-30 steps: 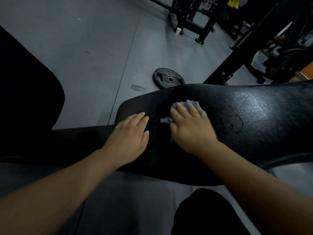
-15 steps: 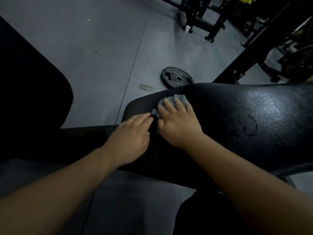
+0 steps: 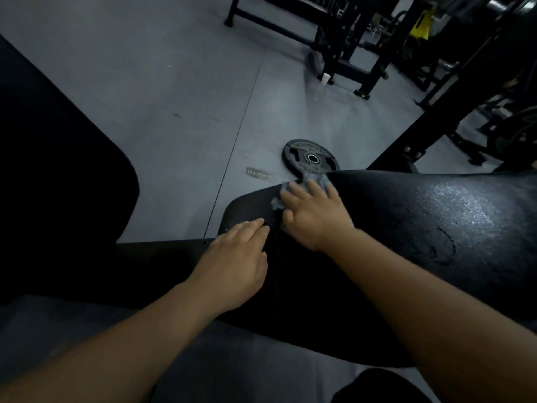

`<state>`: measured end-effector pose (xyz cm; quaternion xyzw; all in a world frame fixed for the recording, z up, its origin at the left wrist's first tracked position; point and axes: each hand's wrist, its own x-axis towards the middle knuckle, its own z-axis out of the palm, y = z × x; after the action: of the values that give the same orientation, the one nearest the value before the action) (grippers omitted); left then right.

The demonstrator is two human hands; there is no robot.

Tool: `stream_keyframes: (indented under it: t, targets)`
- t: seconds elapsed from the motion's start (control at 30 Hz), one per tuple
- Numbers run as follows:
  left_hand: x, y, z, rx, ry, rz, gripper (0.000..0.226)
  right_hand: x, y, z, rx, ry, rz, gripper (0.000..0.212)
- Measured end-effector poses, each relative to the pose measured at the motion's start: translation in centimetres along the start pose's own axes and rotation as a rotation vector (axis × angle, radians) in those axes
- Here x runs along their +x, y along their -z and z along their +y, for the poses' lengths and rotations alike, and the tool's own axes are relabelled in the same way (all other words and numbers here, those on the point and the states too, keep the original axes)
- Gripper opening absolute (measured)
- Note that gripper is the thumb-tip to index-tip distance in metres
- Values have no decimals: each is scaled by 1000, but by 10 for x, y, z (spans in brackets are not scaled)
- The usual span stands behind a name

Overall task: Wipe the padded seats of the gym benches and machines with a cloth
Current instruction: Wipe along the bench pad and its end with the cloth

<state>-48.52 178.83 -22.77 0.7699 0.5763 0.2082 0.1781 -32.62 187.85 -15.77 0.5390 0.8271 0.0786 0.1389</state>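
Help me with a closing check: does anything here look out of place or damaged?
A weight plate lies flat on the floor just beyond the bench pad, not racked. The pad bears a ring-like mark on its right part; scuff or residue, I cannot tell. A small white cup stands by a rack foot.

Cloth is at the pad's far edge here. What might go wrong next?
The cloth lies at the far edge of the bench pad under the flat fingers of the right hand, not gripped; a push outward may drop it toward the weight plate on the floor. The left hand rests on the pad, so that patch may go unwiped.
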Motion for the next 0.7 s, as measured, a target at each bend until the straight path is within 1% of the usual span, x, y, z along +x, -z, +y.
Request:
stream_keyframes:
  t: [0.03, 0.07, 0.1, 0.2, 0.27, 0.3, 0.33, 0.37, 0.43, 0.5, 0.57, 0.63, 0.7]
  targets:
    - [2, 0, -1, 4, 9, -2, 54, -17, -1, -2, 8, 70, 7, 72]
    - [4, 1, -2, 7, 17, -1, 55, -29, -3, 2, 18, 112, 7, 72]
    - [6, 1, -2, 6, 25, 1, 55, -33, -4, 9, 27, 116, 4, 69]
    - [11, 1, -3, -10, 53, -7, 55, -4, -2, 26, -9, -2, 30, 63]
    - [14, -1, -5, -18, 82, -5, 55, 22, -3, 12, -15, -76, 14, 58]
    - [14, -1, -7, -18, 89, -2, 54, 27, -4, 0, -3, -73, 8, 58]
    - [14, 0, -7, -20, 90, 3, 53, 24, -7, -13, -2, -28, 14, 60]
    - [14, 0, -6, -24, 87, 9, 52, 14, -10, -23, -3, 55, 24, 65]
    - [13, 2, -5, -29, 82, 14, 50, -17, -10, -25, 22, 206, 19, 78]
    - [9, 4, -6, -18, 84, 7, 51, -35, -8, -9, 27, 250, 9, 81]
    - [5, 5, -9, -15, 95, -8, 53, -25, -6, 10, -1, 184, 28, 84]
    - [0, 7, -11, -12, 115, -21, 53, 5, -6, 15, -35, 97, 38, 83]
    - [-4, 8, -15, -6, 140, -26, 52, 31, -7, -2, -44, 36, 9, 71]
